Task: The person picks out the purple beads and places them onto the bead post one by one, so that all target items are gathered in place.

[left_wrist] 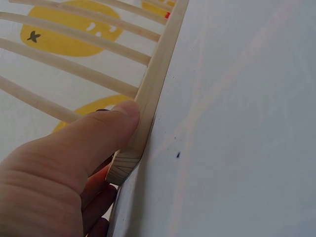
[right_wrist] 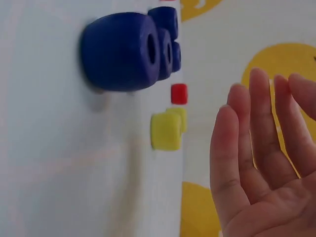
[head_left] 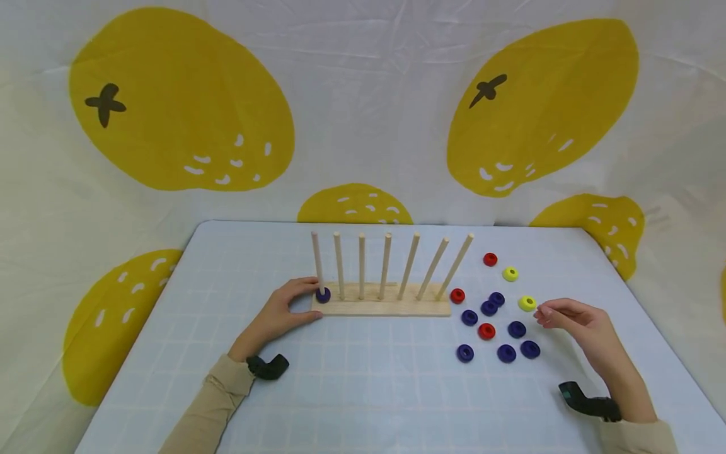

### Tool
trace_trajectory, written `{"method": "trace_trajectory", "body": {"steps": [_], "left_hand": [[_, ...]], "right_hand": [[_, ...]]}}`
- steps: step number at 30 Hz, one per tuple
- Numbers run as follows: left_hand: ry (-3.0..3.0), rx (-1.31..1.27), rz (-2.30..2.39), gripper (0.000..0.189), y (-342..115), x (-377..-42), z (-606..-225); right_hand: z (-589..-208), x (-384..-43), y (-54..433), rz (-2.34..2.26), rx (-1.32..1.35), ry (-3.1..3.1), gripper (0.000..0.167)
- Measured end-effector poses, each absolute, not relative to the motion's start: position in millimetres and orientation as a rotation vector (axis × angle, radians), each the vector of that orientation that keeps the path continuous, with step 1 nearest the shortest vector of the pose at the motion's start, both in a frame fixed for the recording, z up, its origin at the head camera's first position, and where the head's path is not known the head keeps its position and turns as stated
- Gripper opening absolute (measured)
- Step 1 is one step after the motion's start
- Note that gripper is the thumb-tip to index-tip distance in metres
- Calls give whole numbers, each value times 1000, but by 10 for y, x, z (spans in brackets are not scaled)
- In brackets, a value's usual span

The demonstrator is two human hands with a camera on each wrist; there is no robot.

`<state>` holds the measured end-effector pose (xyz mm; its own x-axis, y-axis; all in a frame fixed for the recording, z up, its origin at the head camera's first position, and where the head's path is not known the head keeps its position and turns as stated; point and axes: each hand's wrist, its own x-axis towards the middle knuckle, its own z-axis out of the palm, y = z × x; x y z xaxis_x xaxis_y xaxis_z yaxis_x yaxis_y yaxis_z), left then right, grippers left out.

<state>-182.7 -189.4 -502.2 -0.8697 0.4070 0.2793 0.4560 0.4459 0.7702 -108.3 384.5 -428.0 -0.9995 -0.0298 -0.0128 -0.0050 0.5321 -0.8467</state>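
Observation:
My left hand [head_left: 278,315] grips the left end of a wooden peg stand [head_left: 391,309], thumb along the front edge and fingers behind, as the left wrist view shows close up. Several upright pegs rise from its base. Around the foot of the leftmost peg sits a dark blue ring [head_left: 324,299]. To the right of the stand my right hand [head_left: 587,328] hovers over the table with relaxed fingers, thumb and index tips close together, nothing between them. Nearest its fingertips lies a yellow ring [head_left: 523,306].
Loose rings lie right of the stand: several dark blue ones, such as a blue ring [head_left: 501,358], three red ones, including a red ring [head_left: 481,334], and another yellow ring [head_left: 507,277]. The white table [head_left: 363,391] backs onto a fruit-patterned cloth [head_left: 368,113].

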Motion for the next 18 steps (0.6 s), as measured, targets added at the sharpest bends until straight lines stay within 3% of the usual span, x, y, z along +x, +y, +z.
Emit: {"method": "trace_trajectory", "body": {"steps": [6, 18], "left_hand": [[-2632, -779, -1437, 58, -1881, -1815, -5016], [-2627, -791, -1456, 57, -1889, -1813, -5010]], "right_hand": [[-4444, -1043, 4028, -1335, 85, 2636, 39], [-4555, -1031, 4111, -1316, -4, 2439, 39]]}}
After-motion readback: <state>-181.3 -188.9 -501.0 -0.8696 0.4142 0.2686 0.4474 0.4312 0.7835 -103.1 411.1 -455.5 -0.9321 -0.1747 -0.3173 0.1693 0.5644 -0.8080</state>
